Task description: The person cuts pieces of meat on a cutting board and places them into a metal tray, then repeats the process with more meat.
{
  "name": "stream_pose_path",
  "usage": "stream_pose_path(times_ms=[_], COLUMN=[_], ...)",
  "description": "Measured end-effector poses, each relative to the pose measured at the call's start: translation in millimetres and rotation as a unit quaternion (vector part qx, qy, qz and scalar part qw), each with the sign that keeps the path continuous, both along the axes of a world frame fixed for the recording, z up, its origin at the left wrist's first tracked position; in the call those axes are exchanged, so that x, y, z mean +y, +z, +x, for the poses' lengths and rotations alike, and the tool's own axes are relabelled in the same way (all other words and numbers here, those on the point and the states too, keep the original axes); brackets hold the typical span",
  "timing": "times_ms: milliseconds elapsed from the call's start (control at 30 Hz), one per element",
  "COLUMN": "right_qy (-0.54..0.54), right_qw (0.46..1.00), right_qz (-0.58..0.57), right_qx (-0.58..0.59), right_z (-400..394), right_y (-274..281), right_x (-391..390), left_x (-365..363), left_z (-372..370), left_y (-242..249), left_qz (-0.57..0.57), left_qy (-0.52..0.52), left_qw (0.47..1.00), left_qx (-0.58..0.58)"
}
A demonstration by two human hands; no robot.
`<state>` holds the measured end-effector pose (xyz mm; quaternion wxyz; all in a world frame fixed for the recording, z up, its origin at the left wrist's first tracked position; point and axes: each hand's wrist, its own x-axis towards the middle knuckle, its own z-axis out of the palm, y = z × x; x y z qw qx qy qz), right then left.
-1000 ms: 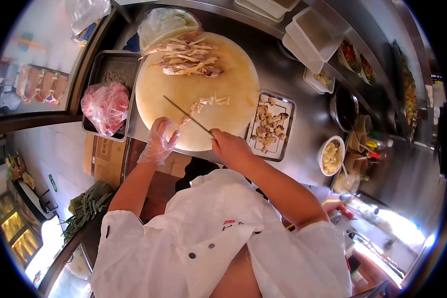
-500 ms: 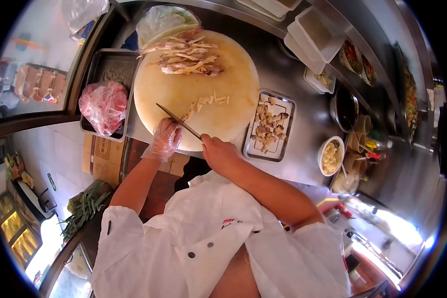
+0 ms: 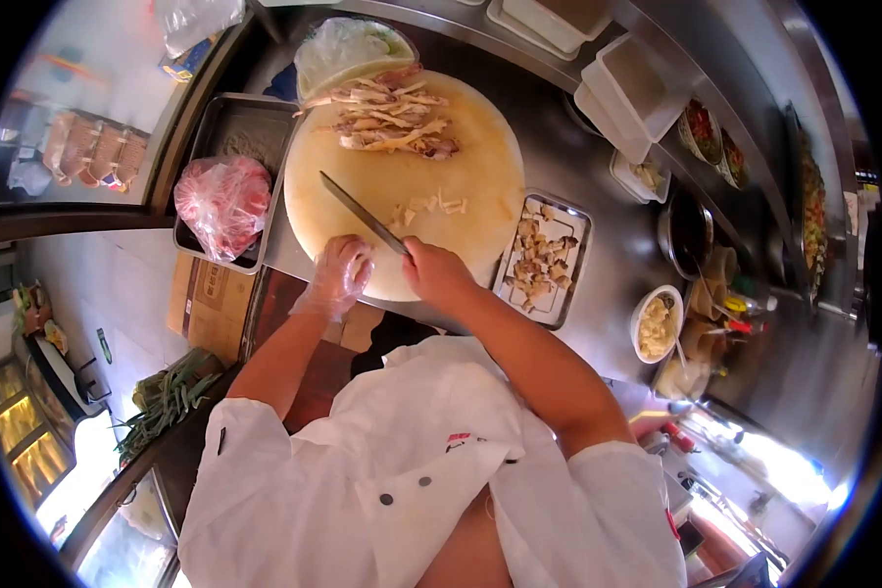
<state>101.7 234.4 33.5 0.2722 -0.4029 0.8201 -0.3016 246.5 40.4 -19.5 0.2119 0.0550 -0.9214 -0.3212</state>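
My right hand (image 3: 441, 274) is closed round the handle of a knife (image 3: 363, 213), its blade slanting up and left over the round cutting board (image 3: 314, 218). Beside the handle, my left hand (image 3: 343, 269), in a clear plastic glove, is curled at the board's front edge. Whatever its fingers hold is hidden. Several small pale cut pieces (image 3: 427, 204) lie just beyond the blade. At the board's far side is a heap of long, pale, meat-like strips (image 3: 392, 118). To the right, a metal tray (image 3: 564, 317) holds brownish chopped chunks (image 3: 539, 253).
On the left, a dark tray (image 3: 188, 169) bears a plastic bag of pink meat (image 3: 223, 208). Behind the board sits a plastic-lined bowl (image 3: 348, 57). Rightward are a white bowl (image 3: 657, 323) of pale pieces, a dark-filled pot (image 3: 686, 231) and stacked white containers (image 3: 637, 90).
The knife has lifted away from the strip by my left fingers, and its tip has swung upward. My left hand has drawn back toward the board's front edge. The whole view has shifted slightly.
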Motion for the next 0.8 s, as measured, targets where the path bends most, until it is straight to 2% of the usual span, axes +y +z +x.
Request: stream_pose_path(times_ms=[100,200,267,367,433,567,667,800], right_qy=[-0.065,-0.163,-0.243,-0.332,-0.379,-0.428,-0.429,-0.397], right_qw=[0.992,0.975,0.924,0.846,0.812,0.769,0.757,0.762], right_qz=[0.033,-0.018,0.015,-0.045,-0.061,-0.084,-0.094,-0.110], right_qx=[-0.106,-0.147,-0.294,-0.414,-0.439,-0.468,-0.484,-0.499], right_z=[-13,-21,-32,-37,-36,-30,-28,-20], right_y=[39,42,44,23,14,-16,-24,-47], right_x=[24,69,101,152,179,213,207,193], left_x=[5,4,2,8,15,42,66,96], left_z=[20,25,15,-17,-38,-81,-110,-144], left_y=[4,-9,-19,-32,-36,-20,-20,-25], left_qz=[-0.013,-0.029,-0.036,-0.037,-0.041,-0.025,-0.028,-0.003], left_qy=[0.095,0.095,0.096,0.129,0.185,0.157,0.093,0.075], left_qw=[0.995,0.994,0.993,0.989,0.979,0.987,0.995,0.997], left_qx=[-0.040,-0.051,-0.051,-0.065,-0.080,-0.012,-0.011,0.004])
